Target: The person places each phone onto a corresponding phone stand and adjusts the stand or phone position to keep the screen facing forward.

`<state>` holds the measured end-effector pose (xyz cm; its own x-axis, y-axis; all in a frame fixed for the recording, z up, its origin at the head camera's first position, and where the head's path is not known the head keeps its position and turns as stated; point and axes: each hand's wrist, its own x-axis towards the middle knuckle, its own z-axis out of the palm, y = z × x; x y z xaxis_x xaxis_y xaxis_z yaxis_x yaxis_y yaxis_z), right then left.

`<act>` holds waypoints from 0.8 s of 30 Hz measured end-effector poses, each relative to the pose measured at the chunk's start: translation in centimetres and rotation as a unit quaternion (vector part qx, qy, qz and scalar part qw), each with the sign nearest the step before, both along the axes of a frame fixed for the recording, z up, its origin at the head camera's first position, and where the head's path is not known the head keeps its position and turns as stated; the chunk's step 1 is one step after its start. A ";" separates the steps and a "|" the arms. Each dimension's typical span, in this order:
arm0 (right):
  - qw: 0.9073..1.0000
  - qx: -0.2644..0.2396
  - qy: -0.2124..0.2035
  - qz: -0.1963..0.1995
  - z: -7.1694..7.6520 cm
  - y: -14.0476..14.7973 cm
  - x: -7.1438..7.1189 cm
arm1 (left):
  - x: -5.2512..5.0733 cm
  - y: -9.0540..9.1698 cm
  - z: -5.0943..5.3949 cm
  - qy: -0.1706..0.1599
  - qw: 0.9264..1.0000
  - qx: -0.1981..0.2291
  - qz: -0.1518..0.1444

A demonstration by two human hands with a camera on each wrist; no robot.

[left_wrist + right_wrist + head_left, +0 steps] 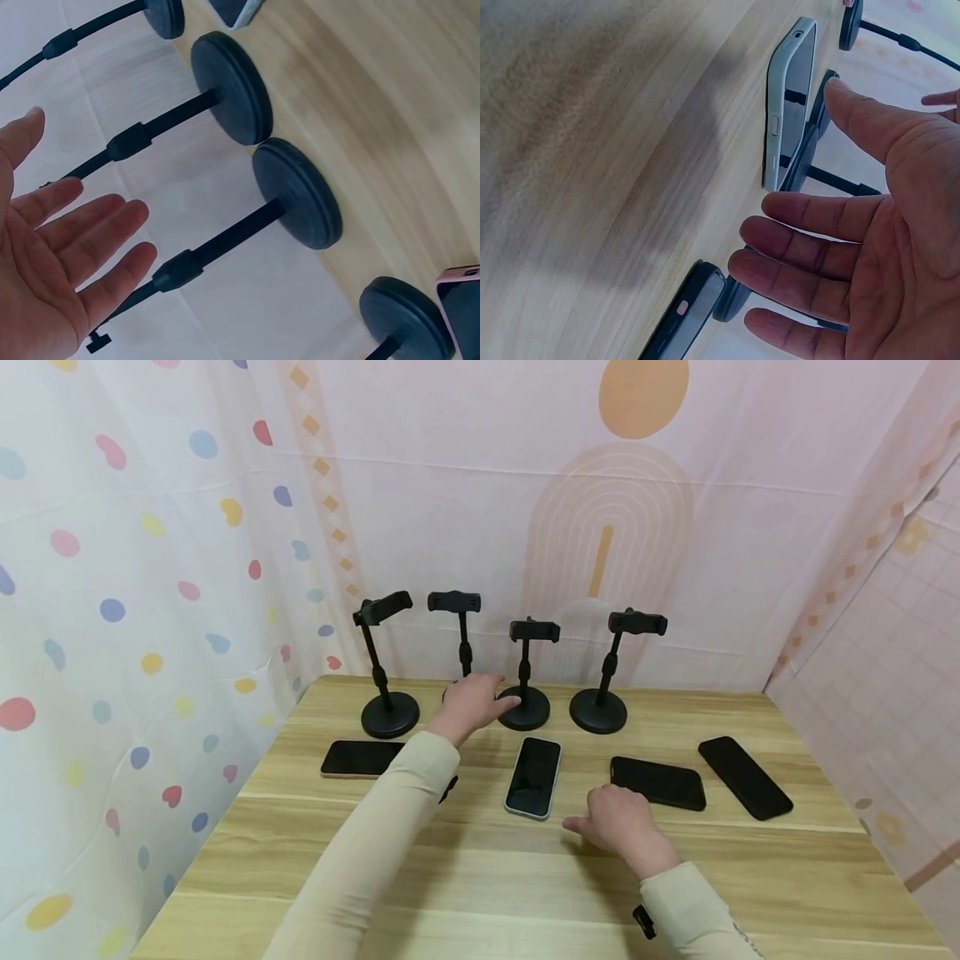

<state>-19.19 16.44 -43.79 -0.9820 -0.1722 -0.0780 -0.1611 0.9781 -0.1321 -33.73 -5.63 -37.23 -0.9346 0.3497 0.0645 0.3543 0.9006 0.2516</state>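
Note:
My left hand point(471, 703) reaches over the table in front of the second phone stand from the left point(454, 602), hiding much of its base. In the left wrist view its fingers spread beside the stand poles, holding nothing. My right hand point(621, 822) hovers near a black phone point(667, 783), with fingers loosely bent and nothing in them, as the right wrist view shows. Between the hands lies a phone in a pale case point(534, 777), screen up. A short black stand point(525, 708) rises just right of my left hand.
At the left stands another stand point(390, 714), with a pink-edged phone point(360, 758) before it, partly behind my sleeve. One more stand point(597, 710) is at the right. A slanted black phone point(745, 778) lies far right on the wooden table point(510, 893). A curtain point(450, 527) hangs behind.

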 end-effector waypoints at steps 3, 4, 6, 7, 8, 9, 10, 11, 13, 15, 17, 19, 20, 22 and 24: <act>1.000 0.000 0.005 0.001 0.0 0.0 0.0 | -0.2 0.1 0.7 0.013 1.000 0.011 0.006; 1.000 0.000 0.006 0.002 0.0 0.0 0.0 | -0.3 0.2 0.9 0.018 1.000 0.015 0.007; 1.000 0.000 0.005 0.002 0.0 0.1 0.0 | -0.4 0.2 1.4 0.028 0.999 0.023 0.011; 1.000 0.000 0.004 0.003 0.0 0.0 0.0 | -0.5 0.2 1.6 0.032 0.999 0.025 0.013; 1.000 0.000 0.003 0.003 0.0 0.1 0.0 | -0.6 0.3 1.8 0.036 0.999 0.029 0.015; 1.000 0.001 0.001 0.004 0.0 0.1 -0.1 | -0.7 0.3 2.0 0.041 0.999 0.032 0.016; 1.000 0.001 -0.001 0.003 0.0 0.1 0.0 | -0.8 0.4 2.3 0.046 0.998 0.035 0.017; 1.000 0.001 -0.002 0.003 0.0 0.1 0.0 | -0.9 0.5 2.5 0.051 0.998 0.037 0.018; 1.000 0.002 -0.004 0.002 0.1 0.1 0.0 | -1.2 0.7 2.8 0.064 0.997 0.039 0.021; 1.000 0.002 -0.005 0.001 0.0 0.1 0.0 | -1.3 0.8 3.3 0.079 0.996 0.040 0.020; 1.000 0.001 -0.004 0.001 -0.1 0.1 0.0 | -1.5 1.0 3.8 0.092 0.995 0.046 0.016; 1.000 -0.001 -0.002 0.002 -0.3 0.2 0.0 | -1.6 1.3 4.3 0.098 0.994 0.050 0.011; 1.000 -0.002 -0.001 0.002 -0.4 0.2 0.0 | -1.7 1.4 4.5 0.101 0.993 0.053 0.007; 1.000 -0.003 -0.002 0.000 -0.5 0.3 0.0 | -1.8 1.7 4.9 0.104 0.993 0.051 0.001; 1.000 -0.003 -0.003 -0.002 -0.5 0.3 0.0 | -1.9 2.0 5.2 0.106 0.993 0.041 -0.004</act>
<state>-19.18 16.71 -44.27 -0.9820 -0.1697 -0.0830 -0.1571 0.9777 -0.1395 -35.61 -3.63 -32.03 -0.8939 0.3431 0.2885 0.4148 0.8772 0.2420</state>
